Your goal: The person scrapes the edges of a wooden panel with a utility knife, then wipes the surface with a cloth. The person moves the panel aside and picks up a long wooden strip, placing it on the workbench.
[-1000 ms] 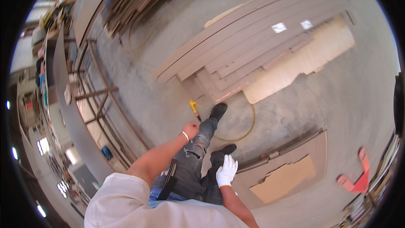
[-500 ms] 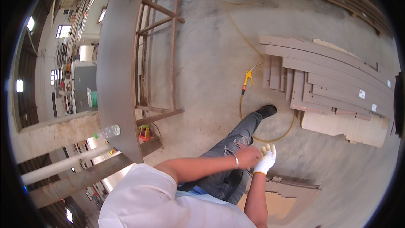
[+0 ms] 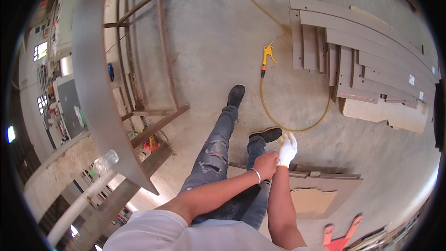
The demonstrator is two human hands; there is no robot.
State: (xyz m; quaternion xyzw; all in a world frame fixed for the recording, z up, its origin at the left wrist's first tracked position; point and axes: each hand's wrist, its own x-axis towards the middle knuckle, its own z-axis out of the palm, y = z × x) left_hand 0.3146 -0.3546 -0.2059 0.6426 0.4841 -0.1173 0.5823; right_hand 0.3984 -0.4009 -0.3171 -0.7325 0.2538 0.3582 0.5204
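My bare left hand (image 3: 266, 165), with a light bracelet (image 3: 256, 176) at its wrist, is closed at the cuff of a white work glove (image 3: 288, 151) and appears to pinch its edge. The glove is on my right hand (image 3: 286, 148), its fingers pointing up and stretched out, with nothing seen in them. Yellowish patches show on the glove's finger side. Both hands are held in front of my body, above the floor and close to my dark shoe (image 3: 266, 134).
A yellow air blow gun (image 3: 267, 55) on a yellow hose (image 3: 263, 102) lies on the concrete floor. Brown boards (image 3: 344, 60) are stacked at right, more panels (image 3: 325, 195) nearby. A long tabletop (image 3: 93, 65) on a metal frame stands at left, with a clear bottle (image 3: 107, 160) near its end.
My left hand has come down onto the glove's cuff and is no longer blurred. The view has shifted with my steps, showing both shoes and a red forked object at lower right.
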